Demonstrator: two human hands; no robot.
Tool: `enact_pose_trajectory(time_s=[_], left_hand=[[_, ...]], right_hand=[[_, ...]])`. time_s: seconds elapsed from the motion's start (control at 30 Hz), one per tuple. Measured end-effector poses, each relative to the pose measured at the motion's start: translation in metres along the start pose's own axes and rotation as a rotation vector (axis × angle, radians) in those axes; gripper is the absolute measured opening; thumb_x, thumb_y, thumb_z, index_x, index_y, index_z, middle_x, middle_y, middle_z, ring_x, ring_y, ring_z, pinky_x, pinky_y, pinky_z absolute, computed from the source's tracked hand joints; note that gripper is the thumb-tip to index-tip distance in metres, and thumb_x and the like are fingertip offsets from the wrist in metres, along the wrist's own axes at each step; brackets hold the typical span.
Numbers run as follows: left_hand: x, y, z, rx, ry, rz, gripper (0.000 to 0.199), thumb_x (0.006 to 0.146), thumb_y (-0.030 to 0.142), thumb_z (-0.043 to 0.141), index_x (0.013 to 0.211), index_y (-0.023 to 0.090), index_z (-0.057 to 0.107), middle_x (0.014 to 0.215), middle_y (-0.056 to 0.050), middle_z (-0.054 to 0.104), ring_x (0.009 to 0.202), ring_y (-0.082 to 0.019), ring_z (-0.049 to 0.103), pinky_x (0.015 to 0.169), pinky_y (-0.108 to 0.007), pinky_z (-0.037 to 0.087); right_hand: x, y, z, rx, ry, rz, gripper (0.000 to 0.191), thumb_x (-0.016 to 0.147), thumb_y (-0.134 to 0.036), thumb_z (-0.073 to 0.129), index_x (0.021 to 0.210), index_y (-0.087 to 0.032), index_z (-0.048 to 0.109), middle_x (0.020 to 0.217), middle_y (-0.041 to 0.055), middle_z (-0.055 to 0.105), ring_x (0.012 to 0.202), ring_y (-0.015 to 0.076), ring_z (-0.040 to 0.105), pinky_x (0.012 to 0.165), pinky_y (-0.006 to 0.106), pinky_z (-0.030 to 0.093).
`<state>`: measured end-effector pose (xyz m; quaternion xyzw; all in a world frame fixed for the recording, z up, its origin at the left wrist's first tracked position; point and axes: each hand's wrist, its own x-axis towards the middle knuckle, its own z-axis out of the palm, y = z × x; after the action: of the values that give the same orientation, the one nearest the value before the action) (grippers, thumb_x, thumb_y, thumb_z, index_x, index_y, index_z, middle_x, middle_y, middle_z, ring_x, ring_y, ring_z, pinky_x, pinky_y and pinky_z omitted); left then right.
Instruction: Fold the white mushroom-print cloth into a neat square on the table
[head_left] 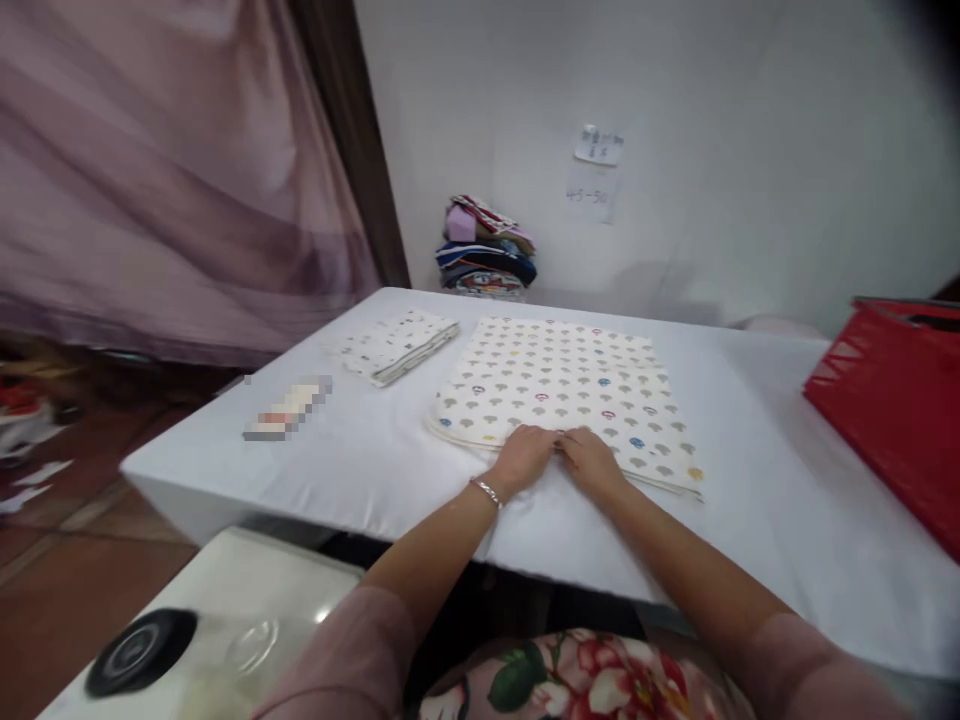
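A white cloth (pixel 555 375) printed with grey shell shapes and small coloured motifs lies flat on the table, folded in layers at its near edge. My left hand (pixel 525 455), with a silver bracelet at the wrist, and my right hand (pixel 589 458) meet at the middle of that near edge. The fingers of both hands are closed on the cloth's edge, thumbs close together; the fingertips are partly hidden. Left of it rests a smaller folded cloth (pixel 401 345) with a sparse print, apart from my hands.
The table (pixel 360 470) has a white cover. A pixelated flat item (pixel 289 410) lies at its left. A red bag or box (pixel 900 410) stands at the right edge. Folded clothes (pixel 487 250) are stacked by the wall. A white surface with a black round object (pixel 142 652) is at lower left.
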<state>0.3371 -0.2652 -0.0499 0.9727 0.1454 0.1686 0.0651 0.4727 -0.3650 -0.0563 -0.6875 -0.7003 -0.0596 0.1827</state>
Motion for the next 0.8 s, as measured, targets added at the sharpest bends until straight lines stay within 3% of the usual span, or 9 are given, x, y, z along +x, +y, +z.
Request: enact_pose_trajectory(time_s=[0.23, 0.63, 0.8], left_hand=[[-0.020, -0.017, -0.011, 0.083, 0.037, -0.025, 0.021, 0.087, 0.012, 0.042, 0.100, 0.018, 0.058, 0.094, -0.005, 0.064, 0.092, -0.018, 0.054, 0.081, -0.033, 0.039], [-0.086, -0.106, -0.056, 0.166, 0.181, -0.394, 0.023, 0.079, 0.006, 0.047, 0.091, 0.017, 0.063, 0.096, -0.006, 0.066, 0.097, -0.020, 0.055, 0.086, -0.036, 0.040], [-0.089, -0.096, -0.056, 0.142, 0.228, -0.356, 0.028, 0.079, 0.007, 0.047, 0.099, 0.019, 0.062, 0.107, -0.006, 0.064, 0.105, -0.021, 0.051, 0.092, -0.039, 0.037]], right_hand=[[-0.010, 0.008, 0.007, 0.105, 0.119, 0.004, 0.026, 0.092, -0.024, 0.040, 0.102, -0.023, 0.064, 0.095, 0.0067, 0.062, 0.090, 0.0213, 0.054, 0.076, 0.033, 0.047], [-0.011, 0.009, 0.015, 0.129, 0.214, -0.011, 0.026, 0.091, -0.028, 0.041, 0.104, -0.025, 0.063, 0.096, 0.0068, 0.064, 0.091, 0.0229, 0.057, 0.075, 0.036, 0.050], [-0.009, 0.005, 0.011, 0.123, 0.214, 0.031, 0.022, 0.089, -0.027, 0.042, 0.098, -0.022, 0.060, 0.092, 0.0075, 0.064, 0.086, 0.0231, 0.058, 0.073, 0.036, 0.048]])
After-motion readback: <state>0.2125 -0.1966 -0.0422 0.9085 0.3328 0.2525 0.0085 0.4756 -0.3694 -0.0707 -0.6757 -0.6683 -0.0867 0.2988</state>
